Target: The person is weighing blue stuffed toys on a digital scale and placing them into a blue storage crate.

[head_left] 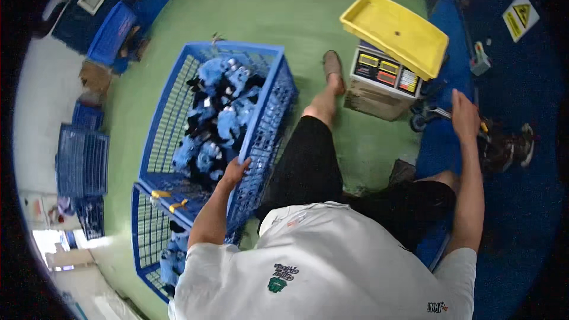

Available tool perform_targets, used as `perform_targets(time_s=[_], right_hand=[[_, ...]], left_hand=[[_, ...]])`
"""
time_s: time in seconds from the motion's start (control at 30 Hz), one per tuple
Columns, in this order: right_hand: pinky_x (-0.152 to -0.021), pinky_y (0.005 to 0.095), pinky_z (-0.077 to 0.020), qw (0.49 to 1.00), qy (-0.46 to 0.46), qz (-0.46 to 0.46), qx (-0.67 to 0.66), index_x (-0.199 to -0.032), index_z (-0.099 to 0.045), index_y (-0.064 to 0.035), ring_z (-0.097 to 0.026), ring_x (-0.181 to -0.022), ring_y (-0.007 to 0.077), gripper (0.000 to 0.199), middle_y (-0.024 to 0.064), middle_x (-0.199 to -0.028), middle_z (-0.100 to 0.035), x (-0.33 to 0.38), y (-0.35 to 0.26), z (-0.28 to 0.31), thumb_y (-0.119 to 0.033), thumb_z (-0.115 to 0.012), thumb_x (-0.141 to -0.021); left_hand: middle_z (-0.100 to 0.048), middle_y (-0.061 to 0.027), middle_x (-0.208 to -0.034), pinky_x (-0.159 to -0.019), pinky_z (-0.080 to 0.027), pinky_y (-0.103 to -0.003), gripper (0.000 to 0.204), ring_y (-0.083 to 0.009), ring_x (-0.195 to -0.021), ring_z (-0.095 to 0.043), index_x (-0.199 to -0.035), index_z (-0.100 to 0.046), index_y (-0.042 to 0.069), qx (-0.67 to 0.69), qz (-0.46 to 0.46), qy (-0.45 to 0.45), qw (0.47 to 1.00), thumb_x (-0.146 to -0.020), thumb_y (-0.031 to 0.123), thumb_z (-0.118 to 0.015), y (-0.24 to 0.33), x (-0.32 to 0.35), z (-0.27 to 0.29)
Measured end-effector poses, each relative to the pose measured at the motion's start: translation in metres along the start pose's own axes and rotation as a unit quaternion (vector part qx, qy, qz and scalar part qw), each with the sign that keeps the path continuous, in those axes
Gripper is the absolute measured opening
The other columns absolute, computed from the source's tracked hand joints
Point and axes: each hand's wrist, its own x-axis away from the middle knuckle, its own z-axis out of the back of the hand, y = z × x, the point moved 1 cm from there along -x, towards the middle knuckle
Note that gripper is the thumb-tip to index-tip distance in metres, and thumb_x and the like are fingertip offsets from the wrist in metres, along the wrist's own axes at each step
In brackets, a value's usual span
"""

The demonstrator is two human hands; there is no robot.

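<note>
My left hand (236, 173) is closed over the right-hand rim of a large blue plastic basket (274, 86). Light-blue and black fluffy pieces (228, 121), perhaps plush parts, lie heaped inside it. Yellow ties (169, 200) show on the basket's near end. Over on the right, my right hand (465, 117) is stretched out beside the blue work table (441, 148), with its fingers extended and nothing visible in them. Just left of that hand are a small metal part (438, 112) and a dark wheel (418, 122).
A second blue basket (137, 234) with similar fluffy pieces stands at the lower left. Ahead on the right, a yellow tray (397, 31) rests tilted on a cardboard box (379, 98). Stacked blue crates (83, 160) line the left side. A sewing-machine-like device (510, 145) sits at far right.
</note>
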Motion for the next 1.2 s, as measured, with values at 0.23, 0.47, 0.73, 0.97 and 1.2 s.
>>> perform_targets(time_s=[0.23,0.47,0.73,0.97,1.2], right_hand=[[-0.071,0.0435,-0.0459,0.987,0.067,0.149,0.006,-0.096,-0.067,0.0001,-0.06,-0.075,0.0304,0.059,0.0142,-0.091,-0.069,-0.018,0.03,-0.038,-0.047,-0.033,-0.108],[-0.08,0.0392,-0.0483,0.995,0.036,0.051,-0.072,-0.104,-0.069,0.0036,-0.064,-0.085,0.0314,0.061,0.0157,-0.1,-0.071,-0.011,-0.004,-0.042,-0.048,-0.035,-0.108],[-0.071,0.0334,-0.0501,0.977,-0.185,-0.059,-0.089,-0.109,-0.066,0.0021,-0.058,-0.07,0.0204,0.051,0.0137,-0.092,-0.067,-0.011,-0.053,0.017,-0.045,-0.048,-0.103],[-0.067,0.0325,-0.0561,0.916,-0.185,-0.253,-0.251,-0.137,-0.049,0.0025,-0.068,-0.092,0.0229,0.073,0.0153,-0.13,-0.06,-0.093,-0.058,-0.023,-0.059,-0.053,-0.097],[-0.063,0.0391,-0.0552,0.984,-0.135,-0.092,-0.068,-0.121,-0.061,0.0035,-0.07,-0.08,0.0306,0.043,0.0181,-0.102,-0.071,-0.188,0.019,-0.121,-0.027,-0.057,-0.091]], left_hand=[[-0.061,-0.005,-0.077,-0.058,-0.046,-0.03,0.045,-0.0156,-0.065,-0.055,-0.094,-0.061,0.007,-0.057,-0.005,0.013,0.998,-0.094,0.052,-0.062,0.005,0.039,-0.007],[-0.067,-0.0138,-0.087,-0.075,-0.05,-0.041,0.054,-0.0282,-0.077,-0.063,-0.106,-0.063,0.001,-0.104,-0.014,0.015,0.994,-0.093,0.054,-0.062,0.018,0.07,-0.004],[-0.069,-0.0196,-0.117,-0.086,-0.052,-0.04,0.064,-0.0336,-0.101,-0.068,-0.133,-0.057,0.0,-0.202,-0.106,-0.106,0.968,-0.093,0.049,-0.067,0.047,0.026,0.043],[-0.068,-0.0125,-0.11,-0.087,-0.051,-0.029,0.038,-0.0196,-0.096,-0.064,-0.129,-0.058,-0.002,0.125,-0.207,0.032,0.97,-0.095,0.014,-0.065,0.215,-0.041,-0.004],[-0.07,-0.0119,-0.109,-0.086,-0.051,-0.03,0.024,-0.0214,-0.093,-0.065,-0.115,-0.067,-0.001,0.003,-0.343,0.034,0.939,-0.093,0.009,-0.065,0.253,-0.052,-0.062]])
